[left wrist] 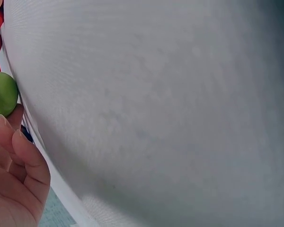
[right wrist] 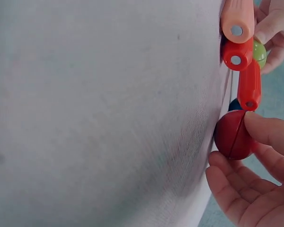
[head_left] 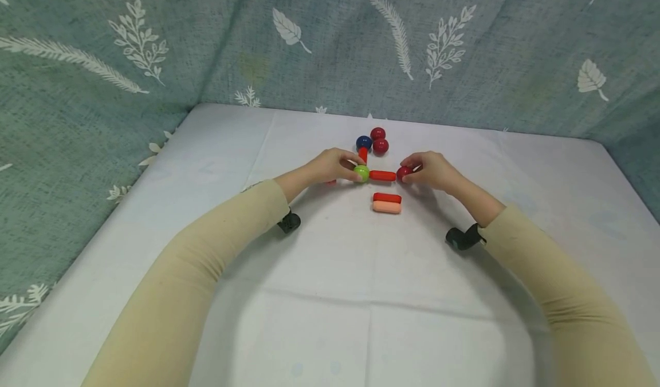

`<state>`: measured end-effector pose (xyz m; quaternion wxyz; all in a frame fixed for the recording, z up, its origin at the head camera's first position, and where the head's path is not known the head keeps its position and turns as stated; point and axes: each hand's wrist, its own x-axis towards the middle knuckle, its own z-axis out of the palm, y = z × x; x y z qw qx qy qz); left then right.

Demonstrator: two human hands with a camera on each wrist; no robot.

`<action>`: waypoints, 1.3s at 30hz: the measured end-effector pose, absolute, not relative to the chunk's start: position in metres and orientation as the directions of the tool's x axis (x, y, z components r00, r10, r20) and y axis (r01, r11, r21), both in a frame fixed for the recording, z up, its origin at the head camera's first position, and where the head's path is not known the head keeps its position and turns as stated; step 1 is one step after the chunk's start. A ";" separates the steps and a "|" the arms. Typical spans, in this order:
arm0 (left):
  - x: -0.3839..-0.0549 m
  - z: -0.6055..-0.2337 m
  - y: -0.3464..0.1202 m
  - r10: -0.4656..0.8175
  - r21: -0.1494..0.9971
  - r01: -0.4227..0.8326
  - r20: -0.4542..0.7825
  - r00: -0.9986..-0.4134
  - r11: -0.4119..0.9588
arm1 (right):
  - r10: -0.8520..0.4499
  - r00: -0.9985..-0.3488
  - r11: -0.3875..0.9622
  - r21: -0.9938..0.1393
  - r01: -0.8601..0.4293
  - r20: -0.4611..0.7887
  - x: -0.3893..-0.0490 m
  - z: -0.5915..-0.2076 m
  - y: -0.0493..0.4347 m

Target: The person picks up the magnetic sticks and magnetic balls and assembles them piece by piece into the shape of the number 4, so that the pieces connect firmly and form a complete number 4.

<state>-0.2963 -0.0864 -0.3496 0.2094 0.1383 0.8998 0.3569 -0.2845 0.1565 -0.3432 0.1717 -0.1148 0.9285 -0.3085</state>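
My left hand (head_left: 332, 165) pinches a glossy green ball (head_left: 361, 173) between thumb and fingers. From that ball a red rod (head_left: 382, 176) points right. A second red rod (head_left: 363, 155) runs from near the green ball back to a dark blue ball (head_left: 364, 142). My right hand (head_left: 432, 171) holds a dark red ball (right wrist: 234, 135) by thumb and fingertips, just off the first rod's right end. That rod (right wrist: 249, 87) shows a small metal disc in its end in the right wrist view; I cannot tell whether ball and rod touch.
Two more dark red balls (head_left: 380, 146) sit beside the blue one. Nearer me, a loose red rod (head_left: 387, 197) and a peach rod (head_left: 387, 207) lie side by side on the white cloth (head_left: 330, 272). A red piece (head_left: 332, 182) peeks from under my left hand.
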 end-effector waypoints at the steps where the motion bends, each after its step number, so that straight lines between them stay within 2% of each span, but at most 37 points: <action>1: -0.296 -0.350 -0.086 0.398 0.699 0.101 -0.277 -0.875 0.708 | -0.325 -0.913 0.784 -0.611 -0.112 -0.249 -0.283 -0.343 0.157; 22: -0.297 -0.351 -0.086 0.390 0.698 0.094 -0.278 -0.878 0.710 | -0.357 -0.888 0.790 -0.601 -0.122 -0.288 -0.277 -0.343 0.158; 39: -0.295 -0.349 -0.086 0.393 0.696 0.097 -0.279 -0.876 0.712 | -0.333 -0.877 0.771 -0.636 -0.042 -0.346 -0.278 -0.340 0.158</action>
